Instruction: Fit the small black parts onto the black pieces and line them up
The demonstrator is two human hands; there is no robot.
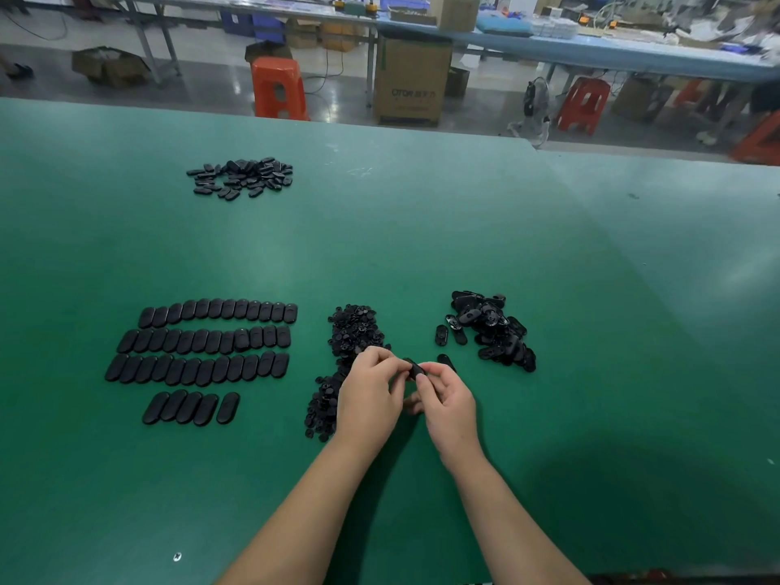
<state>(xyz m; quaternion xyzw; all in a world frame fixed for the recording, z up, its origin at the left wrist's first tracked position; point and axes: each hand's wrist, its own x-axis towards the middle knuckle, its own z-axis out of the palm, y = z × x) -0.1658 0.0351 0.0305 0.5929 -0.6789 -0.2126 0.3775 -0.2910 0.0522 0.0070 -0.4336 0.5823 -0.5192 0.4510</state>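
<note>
— What are we seeing at the hands?
— Our left hand [371,394] and right hand [443,399] are both pinching one black oval piece [415,369] above the green table [464,230], between the small-parts heap [352,331] and the loose pile [491,327].
— And the finished ones?
— They are lying in rows [202,352] at left.

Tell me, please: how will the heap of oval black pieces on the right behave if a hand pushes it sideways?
The heap of oval pieces would probably scatter, since it is loosely piled, with strays beside it. Each looks small, flat, rigid, so likely light, sliding on the smooth green table rather than rolling.
</note>
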